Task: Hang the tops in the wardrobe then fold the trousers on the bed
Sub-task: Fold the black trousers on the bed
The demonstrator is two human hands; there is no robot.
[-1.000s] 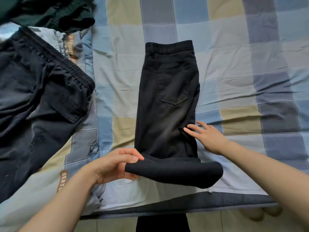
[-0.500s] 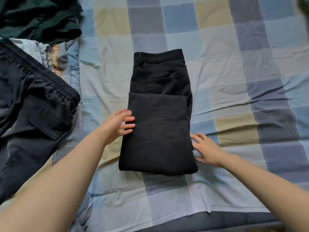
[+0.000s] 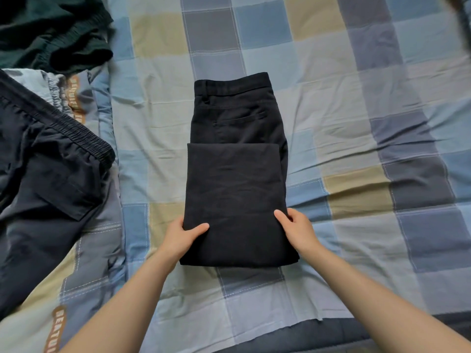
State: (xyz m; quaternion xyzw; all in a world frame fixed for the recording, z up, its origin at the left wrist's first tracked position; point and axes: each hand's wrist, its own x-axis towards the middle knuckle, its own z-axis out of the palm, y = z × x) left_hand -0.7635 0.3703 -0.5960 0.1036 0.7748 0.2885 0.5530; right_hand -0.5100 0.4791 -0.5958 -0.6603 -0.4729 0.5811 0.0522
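**Both hands clamp the near end of the folded trousers**

Nearest, the left hand and right hand grip opposite sides of the folded black trousers, thumbs on top, fingers hidden under the cloth. The trousers lie mid-bed on the checked blue and tan bedsheet, waistband far. Left of them sprawl dark navy elastic-waisted trousers; beyond, a dark green garment. Half a second ago both hands lay open beside the fold.

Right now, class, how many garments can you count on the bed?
4, perhaps more out of frame: black trousers centre, gripped by both hands; dark navy trousers left; light grey-blue garment beneath them; dark green garment top left.
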